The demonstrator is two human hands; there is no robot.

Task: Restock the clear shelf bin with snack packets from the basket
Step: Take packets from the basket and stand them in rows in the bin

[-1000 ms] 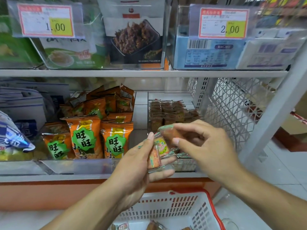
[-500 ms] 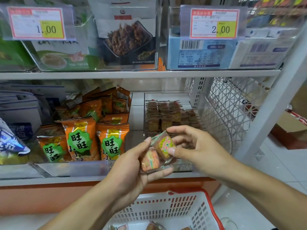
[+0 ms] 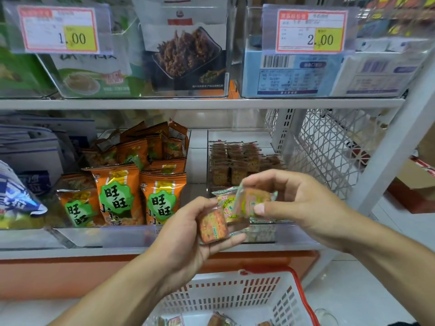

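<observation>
Before the clear bin (image 3: 286, 234), right hand (image 3: 299, 205) now pinches another packet (image 3: 253, 201).

The snack packets (image 3: 214, 225) are shiny plastic wrap. The basket (image 3: 235, 292) is hard white plastic with holes.

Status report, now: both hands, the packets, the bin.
Left hand holds small clear-wrapped orange snack packets. Right hand pinches one clear-wrapped packet before the clear plastic shelf bin. White plastic basket below. Path clear.
</observation>
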